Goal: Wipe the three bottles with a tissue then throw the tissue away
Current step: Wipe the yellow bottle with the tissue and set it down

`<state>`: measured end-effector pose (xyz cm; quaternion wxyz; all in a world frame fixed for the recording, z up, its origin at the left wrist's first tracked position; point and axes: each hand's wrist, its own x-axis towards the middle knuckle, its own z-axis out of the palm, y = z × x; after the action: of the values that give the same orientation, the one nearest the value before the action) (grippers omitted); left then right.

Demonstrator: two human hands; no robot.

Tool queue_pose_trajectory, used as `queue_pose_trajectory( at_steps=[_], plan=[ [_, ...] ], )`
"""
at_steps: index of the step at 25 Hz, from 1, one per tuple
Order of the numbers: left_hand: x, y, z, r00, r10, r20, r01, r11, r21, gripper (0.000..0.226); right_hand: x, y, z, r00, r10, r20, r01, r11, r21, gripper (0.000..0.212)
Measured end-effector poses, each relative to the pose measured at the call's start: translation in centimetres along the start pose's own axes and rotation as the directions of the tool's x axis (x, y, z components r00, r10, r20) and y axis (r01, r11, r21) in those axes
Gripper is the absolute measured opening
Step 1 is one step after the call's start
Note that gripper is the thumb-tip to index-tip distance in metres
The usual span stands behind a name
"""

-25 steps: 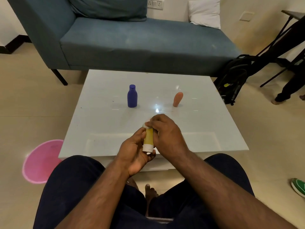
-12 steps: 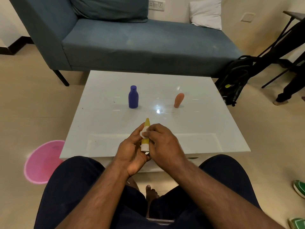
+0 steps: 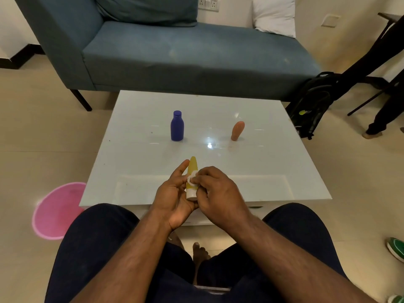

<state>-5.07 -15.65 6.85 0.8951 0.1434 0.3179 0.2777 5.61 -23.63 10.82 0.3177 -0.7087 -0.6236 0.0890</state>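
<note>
My left hand [image 3: 173,196] holds a yellow bottle [image 3: 192,167] with a white cap end, over the near edge of the white table [image 3: 273,167]. The bottle's yellow tip points away from me. My right hand [image 3: 216,193] pinches a small white tissue [image 3: 191,179] against the bottle's middle. A blue bottle [image 3: 177,126] stands upright at the table's centre left. An orange bottle [image 3: 237,130] stands to its right, leaning slightly.
A blue sofa [image 3: 185,53] runs behind the table. A pink round bin [image 3: 56,209] sits on the floor at the left. A black backpack [image 3: 310,106] and another person's legs [image 3: 384,110] are at the right. My knees are below the table edge.
My right hand with the tissue slid from the bottle's far tip down toward its middle, baring the yellow tip. The blue and orange bottles stayed put.
</note>
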Motion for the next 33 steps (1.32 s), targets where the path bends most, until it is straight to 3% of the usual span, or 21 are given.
queue_pose_trajectory(
  at_steps=[5, 8, 15, 19, 24, 30, 33],
  plan=[
    [0.3, -0.5, -0.1, 1.000, -0.010, -0.021, 0.011, 0.999, 0.033, 0.046, 2.1, 0.7, -0.3, 0.997, 0.076, -0.008, -0.076, 0.997, -0.028, 0.020],
    [0.2, 0.0, -0.2, 1.000, -0.001, -0.023, 0.000, 0.999, -0.046, 0.045, 0.6, 0.1, 0.3, 1.000, 0.020, 0.004, -0.019, 1.000, -0.023, 0.021],
    [0.5, -0.4, -0.3, 0.999, 0.001, -0.038, -0.001, 1.000, -0.014, 0.045, 2.0, 0.3, -0.1, 0.993, 0.117, -0.017, -0.116, 0.992, 0.044, 0.024],
    [0.4, 0.1, -0.4, 0.998, 0.009, -0.066, -0.014, 0.996, -0.085, 0.042, -0.5, -0.1, 0.3, 0.996, 0.089, 0.021, -0.091, 0.990, 0.112, 0.032],
    [0.4, -0.3, -0.1, 0.998, 0.004, -0.065, -0.005, 1.000, -0.017, 0.044, 1.5, 0.4, -0.1, 0.991, 0.133, -0.015, -0.132, 0.989, 0.065, 0.021],
    [0.0, 0.1, -0.1, 0.996, 0.015, -0.091, -0.020, 0.998, -0.060, 0.041, -0.2, 0.0, 0.3, 0.994, 0.099, 0.047, -0.106, 0.980, 0.167, 0.036],
    [0.0, -0.2, 0.2, 0.997, 0.022, -0.078, -0.024, 0.999, -0.031, 0.037, 0.0, -0.1, 0.1, 0.989, 0.142, 0.027, -0.145, 0.960, 0.238, 0.032]
  ],
)
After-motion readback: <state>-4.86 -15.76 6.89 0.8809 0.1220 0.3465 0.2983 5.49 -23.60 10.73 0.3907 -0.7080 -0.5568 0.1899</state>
